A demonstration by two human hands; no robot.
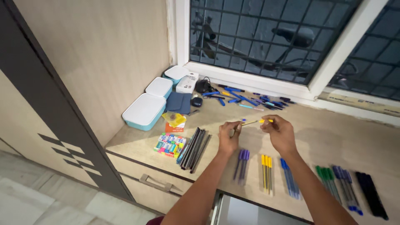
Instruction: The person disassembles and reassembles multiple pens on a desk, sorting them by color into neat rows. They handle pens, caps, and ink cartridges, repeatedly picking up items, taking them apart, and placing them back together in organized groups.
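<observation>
Both hands grasp one slim yellow pen (253, 122) above the desk (329, 141): left hand (228, 136) at its 9 o'clock end, right hand (280, 132) at 3 o'clock. Sorted pens (266, 166) lie at 6 o'clock.

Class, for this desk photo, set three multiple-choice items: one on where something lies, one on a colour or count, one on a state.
1. Where do the white-lidded boxes lie?
A. by the wall at the desk's left
B. on the floor
C. in the drawer

2. What colour is the pen group directly below the hands?
A. red
B. yellow
C. white

3. How is the yellow pen held?
A. lying untouched
B. in the left hand alone
C. between the left hand and the right hand

Answers: 1 A, the boxes line the wall beside the window corner. 2 B, its barrels are yellow, between purple and blue groups. 3 C, each hand grips one end above the desk.
</observation>
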